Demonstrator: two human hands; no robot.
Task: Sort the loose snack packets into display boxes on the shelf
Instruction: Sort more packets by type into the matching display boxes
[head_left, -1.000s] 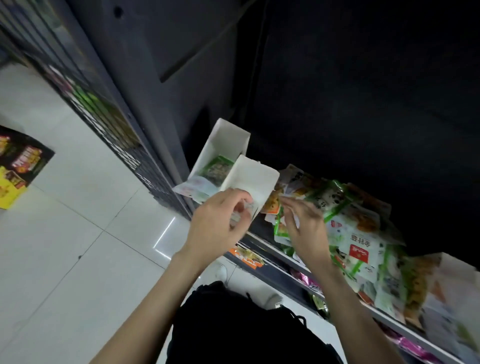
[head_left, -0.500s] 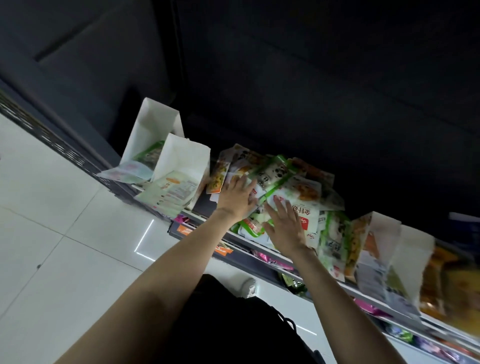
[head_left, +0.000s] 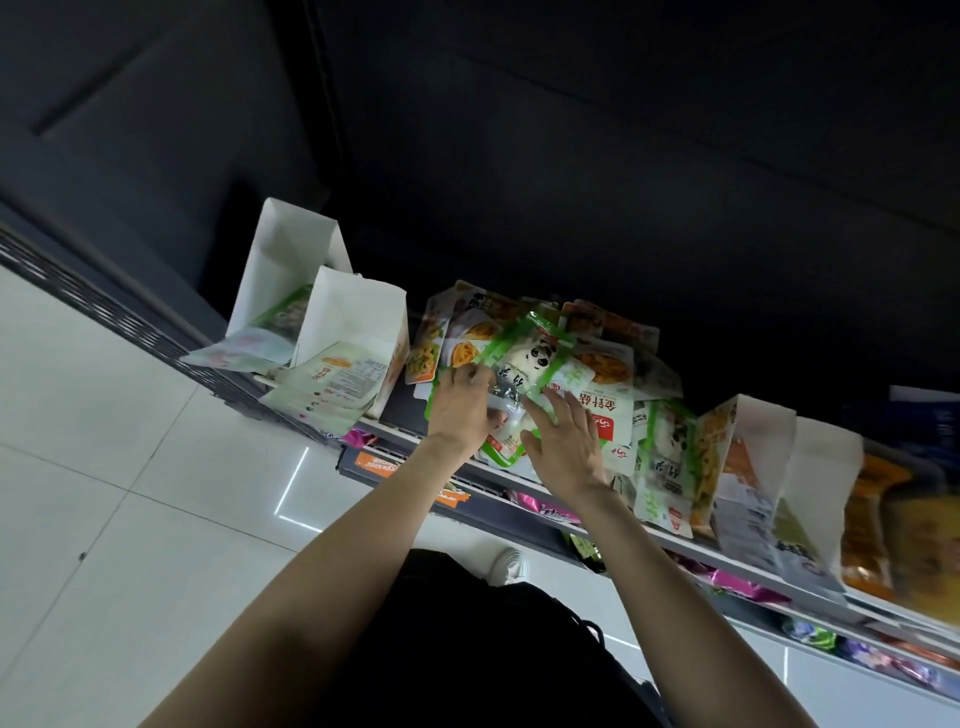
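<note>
Lying pale and glossy below the shelving: white floor tiles (head_left: 104, 467), split by thin grey seams. Glinting on those tiles, just under the shelf edge, a bright angled streak of reflected light (head_left: 291, 488). Running diagonally along the tiles' upper left edge, a dark perforated metal base strip (head_left: 104, 306). Poking out onto the tiles nearer the bottom, a white shoe tip (head_left: 506, 566). Spreading just below the shoe, dark clothing (head_left: 467, 649). Rising behind everything, a dark back panel (head_left: 623, 156).
</note>
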